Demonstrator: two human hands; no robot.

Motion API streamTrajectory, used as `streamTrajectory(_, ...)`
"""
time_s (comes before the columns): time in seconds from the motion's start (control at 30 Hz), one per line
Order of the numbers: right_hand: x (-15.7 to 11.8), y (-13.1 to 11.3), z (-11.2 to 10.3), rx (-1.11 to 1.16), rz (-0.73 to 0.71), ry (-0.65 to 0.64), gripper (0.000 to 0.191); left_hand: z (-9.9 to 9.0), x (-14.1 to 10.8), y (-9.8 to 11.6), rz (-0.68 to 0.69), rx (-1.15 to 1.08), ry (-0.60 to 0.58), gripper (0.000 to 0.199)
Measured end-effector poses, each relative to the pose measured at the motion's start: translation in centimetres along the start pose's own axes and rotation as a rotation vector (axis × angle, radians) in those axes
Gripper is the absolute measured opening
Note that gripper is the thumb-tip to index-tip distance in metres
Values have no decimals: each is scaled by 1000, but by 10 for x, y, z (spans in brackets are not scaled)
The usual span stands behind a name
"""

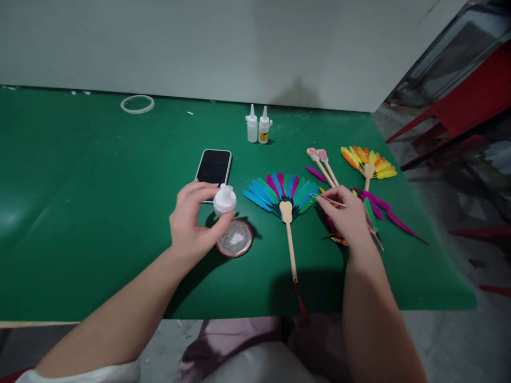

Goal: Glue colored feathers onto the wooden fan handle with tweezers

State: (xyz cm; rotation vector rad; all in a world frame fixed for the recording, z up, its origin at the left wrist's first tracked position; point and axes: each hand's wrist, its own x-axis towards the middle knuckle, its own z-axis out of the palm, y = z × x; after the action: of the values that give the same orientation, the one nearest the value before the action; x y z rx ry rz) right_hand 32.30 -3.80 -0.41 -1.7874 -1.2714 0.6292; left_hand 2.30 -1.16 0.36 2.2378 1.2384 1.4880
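My left hand [195,215] grips a small white bottle [224,201] between thumb and fingers, its nozzle upward. Just below the bottle lies a shallow round lid [235,246] with a red rim and a whitish patch inside. A fan of blue, green and magenta feathers [279,191] lies flat, with a wooden handle [290,244] and a red tassel [300,300]. My right hand [347,215] is closed on slim tweezers [329,200], their tip at the fan's right edge. Loose magenta and green feathers [373,205] lie around that hand, partly hidden by it.
A phone [214,167] lies beyond my left hand. Two white dropper bottles [257,127] stand near the wall. A yellow-orange feather fan [369,164] and two wooden sticks with pink ends [323,162] lie at the right. A white ring [138,105] sits at the back left; red chairs [467,101] stand beyond the table.
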Motion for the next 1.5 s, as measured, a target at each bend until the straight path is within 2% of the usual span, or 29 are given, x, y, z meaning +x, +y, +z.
streamTrajectory(0.1,1,0,0,0,8,-15,22,1,11,6,-157,-54,-87,31)
streamTrajectory(0.23,1,0,0,11,1,-10,23,13,53,9,-203,5,-240,35)
streamTrajectory(0.3,1,1,0,9,5,-11,22,29,76,2,-282,-32,-307,35)
streamTrajectory(0.4,1,2,1,4,7,-25,21,63,100,-16,-375,-142,-345,33)
streamTrajectory(0.53,3,7,3,27,-19,-48,19,98,106,-35,-415,-80,-392,30)
streamTrajectory(0.63,4,11,4,53,-28,-52,18,108,103,-42,-452,-49,-417,29)
streamTrajectory(0.8,5,12,5,69,-32,-60,16,109,97,-47,-506,-38,-413,33)
streamTrajectory(0.93,5,11,5,72,-31,-61,15,101,94,-41,-473,46,-436,70)
streamTrajectory(1.0,4,11,4,70,-32,-61,14,89,96,-28,-378,113,-392,83)
streamTrajectory(1.03,4,11,4,70,-33,-61,14,81,98,-18,-316,151,-335,83)
streamTrajectory(1.1,3,11,4,70,-35,-66,14,66,104,8,-186,174,-181,68)
streamTrajectory(1.13,3,11,3,68,-35,-65,14,60,108,22,-107,156,-170,57)
streamTrajectory(1.23,3,11,3,59,-27,-61,13,60,112,58,101,144,-417,26)
streamTrajectory(1.3,4,11,3,71,-27,-68,14,75,108,70,183,225,-654,25)
streamTrajectory(1.37,4,11,3,88,-33,-79,14,94,99,72,223,322,-866,31)
streamTrajectory(1.4,4,11,3,93,-36,-84,15,102,95,71,232,369,-930,31)
streamTrajectory(1.5,4,11,2,71,-37,-78,15,111,90,64,238,444,-1031,33)
